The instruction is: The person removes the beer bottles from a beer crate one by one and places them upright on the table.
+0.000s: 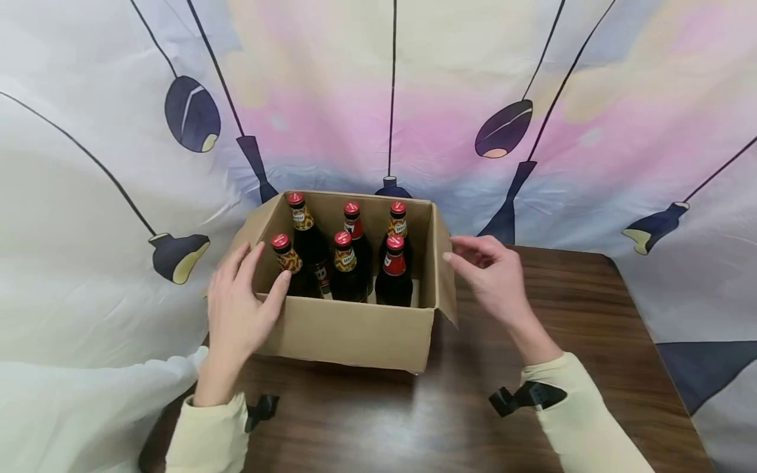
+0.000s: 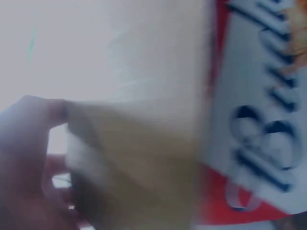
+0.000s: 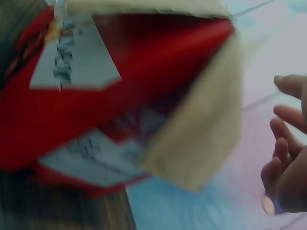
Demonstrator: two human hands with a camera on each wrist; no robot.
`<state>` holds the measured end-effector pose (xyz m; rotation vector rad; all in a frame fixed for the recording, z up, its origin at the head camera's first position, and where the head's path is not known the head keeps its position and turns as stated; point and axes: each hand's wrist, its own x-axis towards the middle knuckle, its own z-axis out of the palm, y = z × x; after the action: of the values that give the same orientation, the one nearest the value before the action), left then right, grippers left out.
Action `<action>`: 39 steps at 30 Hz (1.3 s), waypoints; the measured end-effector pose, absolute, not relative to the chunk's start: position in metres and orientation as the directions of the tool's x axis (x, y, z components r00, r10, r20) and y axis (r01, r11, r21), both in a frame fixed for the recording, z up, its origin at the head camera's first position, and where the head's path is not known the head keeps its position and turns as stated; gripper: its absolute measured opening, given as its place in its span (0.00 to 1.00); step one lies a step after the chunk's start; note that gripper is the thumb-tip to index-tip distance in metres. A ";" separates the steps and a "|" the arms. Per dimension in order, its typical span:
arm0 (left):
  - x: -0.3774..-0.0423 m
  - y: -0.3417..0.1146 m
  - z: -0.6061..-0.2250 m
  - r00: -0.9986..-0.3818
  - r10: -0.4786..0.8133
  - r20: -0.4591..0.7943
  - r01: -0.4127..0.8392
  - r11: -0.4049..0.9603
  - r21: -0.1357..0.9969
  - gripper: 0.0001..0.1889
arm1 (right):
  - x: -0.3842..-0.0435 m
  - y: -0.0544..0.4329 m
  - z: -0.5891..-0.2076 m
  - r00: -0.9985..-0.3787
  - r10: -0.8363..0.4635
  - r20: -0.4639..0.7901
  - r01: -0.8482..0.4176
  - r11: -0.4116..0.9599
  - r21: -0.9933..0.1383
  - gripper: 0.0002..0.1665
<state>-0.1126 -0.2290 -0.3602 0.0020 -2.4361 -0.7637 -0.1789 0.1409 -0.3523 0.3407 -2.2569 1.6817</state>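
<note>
Within the box [image 1: 349,332], two rows of three bottles [image 1: 349,282]. Beneath, the bench [image 1: 579,309]; behind, a cloth [image 1: 331,98].

Box [image 1: 349,335] open above, bottles [image 1: 344,261] crowding inside; gap along right wall [image 1: 430,256], seemingly slim.

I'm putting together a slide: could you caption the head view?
Left hand and right hand flank an open cardboard box holding six red-capped bottles on a wood-grained table.
</note>
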 end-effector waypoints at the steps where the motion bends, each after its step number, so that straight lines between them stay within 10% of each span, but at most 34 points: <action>1: -0.111 -0.228 -0.367 -0.821 -0.210 0.530 0.149 0.818 0.555 0.34 | -0.180 0.135 -0.352 -0.933 -0.013 0.360 -0.346 0.310 -0.886 0.19; 13: -0.118 -0.205 -0.413 -0.759 -0.440 0.480 0.241 0.494 0.835 0.36 | -0.182 0.106 -0.347 -0.997 -0.075 0.004 -0.035 0.416 -0.909 0.37; 39: -0.110 -0.214 -0.420 -0.677 -0.475 0.562 0.353 0.461 0.814 0.36 | -0.191 0.070 -0.344 -0.994 -0.084 -0.064 0.019 0.451 -0.892 0.37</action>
<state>-0.1101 -0.2143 -0.4202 0.1021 -1.9113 -1.3101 -0.1909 0.0700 -0.3438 0.0624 -2.7590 1.6979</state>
